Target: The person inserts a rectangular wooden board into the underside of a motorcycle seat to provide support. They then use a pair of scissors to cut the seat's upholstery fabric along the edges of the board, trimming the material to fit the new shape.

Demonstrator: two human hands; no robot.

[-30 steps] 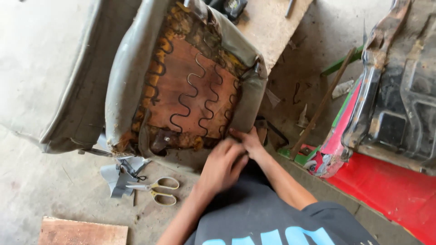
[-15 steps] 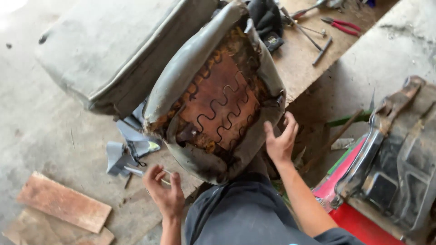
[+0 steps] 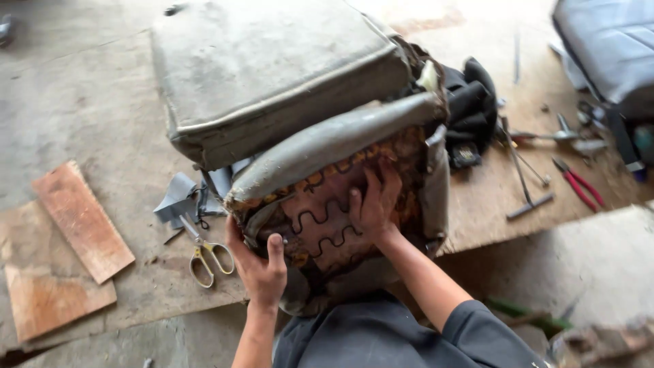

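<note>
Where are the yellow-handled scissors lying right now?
In the head view, the scissors lie on the floor at lower left, just left of the left hand gripping the seat frame, below grey fabric scraps.

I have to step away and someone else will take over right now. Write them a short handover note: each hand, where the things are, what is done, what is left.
Left hand: gripping the lower left edge of the car seat, thumb over the rim.
Right hand: flat on the zigzag springs of the seat's exposed underside, fingers spread.
The seat stands tipped on the floor, its padded part further away.
Scissors lie on the floor left of the left hand, beside grey cover scraps. Red-handled pliers and a T-handled tool lie to the right.
Done: springs and frame laid bare on this side.
Left: grey cover still on the rim and padded part.
</note>
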